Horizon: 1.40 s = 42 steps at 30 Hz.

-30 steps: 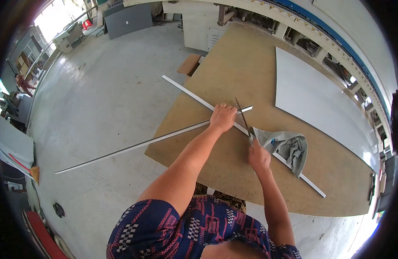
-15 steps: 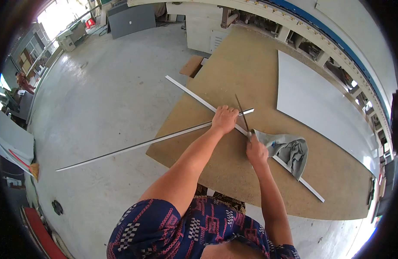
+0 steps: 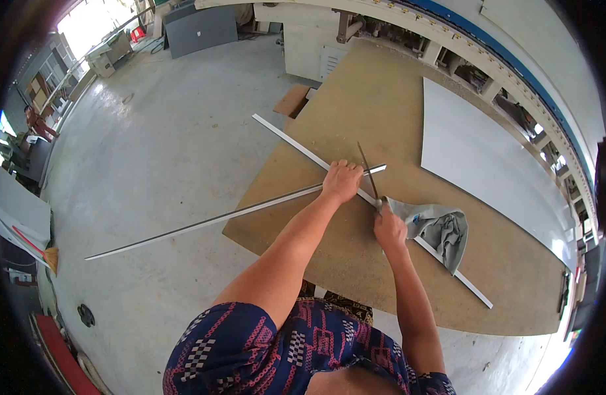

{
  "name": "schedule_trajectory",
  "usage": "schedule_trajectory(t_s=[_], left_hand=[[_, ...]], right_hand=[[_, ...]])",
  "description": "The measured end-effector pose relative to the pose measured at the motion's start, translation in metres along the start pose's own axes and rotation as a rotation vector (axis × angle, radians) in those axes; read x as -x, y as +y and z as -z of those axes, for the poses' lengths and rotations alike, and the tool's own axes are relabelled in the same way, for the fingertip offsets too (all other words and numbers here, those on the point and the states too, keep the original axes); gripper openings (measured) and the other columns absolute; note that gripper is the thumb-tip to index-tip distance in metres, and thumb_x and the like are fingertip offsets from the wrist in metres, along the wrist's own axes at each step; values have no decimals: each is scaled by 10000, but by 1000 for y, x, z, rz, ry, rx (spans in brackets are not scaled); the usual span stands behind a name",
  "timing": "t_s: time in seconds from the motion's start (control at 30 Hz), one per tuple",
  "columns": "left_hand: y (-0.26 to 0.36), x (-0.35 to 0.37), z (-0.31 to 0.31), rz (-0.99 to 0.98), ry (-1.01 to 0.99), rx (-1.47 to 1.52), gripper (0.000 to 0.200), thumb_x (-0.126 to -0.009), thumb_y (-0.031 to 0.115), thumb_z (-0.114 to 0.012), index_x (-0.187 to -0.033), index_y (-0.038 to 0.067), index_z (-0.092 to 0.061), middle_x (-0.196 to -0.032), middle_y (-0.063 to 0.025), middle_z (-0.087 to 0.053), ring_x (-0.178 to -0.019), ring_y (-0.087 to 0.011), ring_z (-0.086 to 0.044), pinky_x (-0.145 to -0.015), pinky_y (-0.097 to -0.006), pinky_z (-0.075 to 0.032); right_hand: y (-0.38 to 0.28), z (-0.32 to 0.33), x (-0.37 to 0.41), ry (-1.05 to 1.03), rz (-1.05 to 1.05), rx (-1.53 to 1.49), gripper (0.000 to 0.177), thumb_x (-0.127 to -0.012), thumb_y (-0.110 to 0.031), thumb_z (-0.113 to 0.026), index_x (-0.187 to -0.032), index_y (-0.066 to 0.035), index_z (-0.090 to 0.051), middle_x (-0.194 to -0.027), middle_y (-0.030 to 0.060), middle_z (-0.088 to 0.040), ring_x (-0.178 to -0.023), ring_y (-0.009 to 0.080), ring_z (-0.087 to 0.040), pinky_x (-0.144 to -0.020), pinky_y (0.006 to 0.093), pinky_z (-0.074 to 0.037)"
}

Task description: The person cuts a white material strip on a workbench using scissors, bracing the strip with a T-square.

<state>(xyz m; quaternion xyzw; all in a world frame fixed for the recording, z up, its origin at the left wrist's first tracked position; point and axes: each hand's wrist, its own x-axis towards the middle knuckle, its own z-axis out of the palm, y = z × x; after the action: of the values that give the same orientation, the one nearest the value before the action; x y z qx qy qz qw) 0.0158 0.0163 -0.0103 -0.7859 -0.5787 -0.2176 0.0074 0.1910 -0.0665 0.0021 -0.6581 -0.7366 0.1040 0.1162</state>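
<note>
My left hand (image 3: 343,181) is closed over a long dark-and-white strip (image 3: 204,222), pressing it down where it crosses a white strip (image 3: 286,141). The dark-and-white strip reaches out past the table edge at the left; its short end pokes out beyond my fingers. In my right hand (image 3: 390,227) is the handle of a thin file-like tool (image 3: 367,166), whose narrow dark shaft lies across that short end. Whether it has teeth is too small to see. Beside my right hand a crumpled grey cloth (image 3: 441,230) covers part of the white strip.
The brown board tabletop (image 3: 355,263) carries a large white panel (image 3: 494,164) at the right. A long machine (image 3: 513,59) runs along the far side. Under the left edge is a cardboard box (image 3: 292,101). A broom (image 3: 51,257) and another person (image 3: 38,124) are far left.
My right hand and the thin file-like tool have shifted very slightly forward and left. My left hand and the strips stay in place.
</note>
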Motion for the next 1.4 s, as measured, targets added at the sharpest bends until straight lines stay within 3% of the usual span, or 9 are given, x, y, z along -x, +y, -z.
schedule_trajectory(t_s=[0.17,0.27,0.37,0.47,0.77,0.87,0.97,1.27,1.4], left_hand=[[-2,-2,1,-4,-37,-19,113,-842,199,-518,-879,98,-554,-925,-65,-611,-949,-255,-530,-821,-408,-393],[1,-2,7,13,-68,-6,114,-837,197,-525,-885,98,-556,-934,-63,-611,-961,-253,-529,-831,-403,-391],[1,-2,6,13,-54,2,119,-833,202,-534,-888,99,-555,-929,-63,-611,-955,-256,-530,-829,-408,-391],[-1,-1,0,5,-28,-30,122,-837,209,-533,-890,100,-553,-917,-61,-610,-937,-260,-531,-817,-412,-389],[-1,-2,2,8,-49,6,123,-852,216,-517,-887,103,-550,-901,-69,-610,-931,-263,-530,-814,-415,-389],[1,-2,8,14,-61,3,119,-852,210,-510,-882,103,-551,-904,-70,-609,-930,-265,-532,-815,-413,-390],[-1,-2,0,8,-5,3,115,-851,205,-508,-884,103,-551,-912,-69,-610,-938,-264,-532,-817,-413,-391],[-2,-2,0,13,-45,21,129,-851,219,-511,-890,104,-555,-920,-61,-610,-950,-258,-531,-827,-415,-389],[0,-3,2,3,-22,1,132,-847,225,-517,-877,102,-556,-912,-63,-611,-940,-257,-531,-821,-412,-391]], right_hand=[[12,35,62,-175,-116,-9,492,-839,-258,-499,-1281,-54,-426,-820,253,-620,-774,401,-612,-680,490,-465],[26,19,50,23,50,-26,382,-860,-247,-492,-1185,-52,-450,-754,228,-629,-711,401,-625,-628,498,-481],[-2,17,2,-94,-8,43,395,-858,-243,-499,-1197,-46,-453,-779,233,-634,-727,400,-628,-632,498,-485],[-10,-3,-27,6,1,7,438,-855,-240,-510,-1242,-47,-437,-796,239,-636,-742,399,-630,-646,496,-488],[12,27,52,-100,-78,-24,427,-850,-248,-514,-1223,-49,-450,-819,246,-635,-793,393,-627,-692,500,-479],[-6,22,12,-142,-83,-2,411,-849,-245,-499,-1207,-45,-466,-825,249,-632,-807,395,-624,-702,500,-476],[-13,3,-26,-57,-14,17,403,-849,-233,-479,-1204,-43,-471,-819,243,-632,-812,392,-624,-705,500,-475],[16,31,62,-120,-73,40,445,-833,-246,-523,-1227,-50,-456,-761,222,-632,-726,388,-625,-648,492,-478],[12,23,28,-45,-3,7,426,-841,-240,-511,-1219,-49,-458,-761,227,-633,-729,386,-630,-646,494,-482]])
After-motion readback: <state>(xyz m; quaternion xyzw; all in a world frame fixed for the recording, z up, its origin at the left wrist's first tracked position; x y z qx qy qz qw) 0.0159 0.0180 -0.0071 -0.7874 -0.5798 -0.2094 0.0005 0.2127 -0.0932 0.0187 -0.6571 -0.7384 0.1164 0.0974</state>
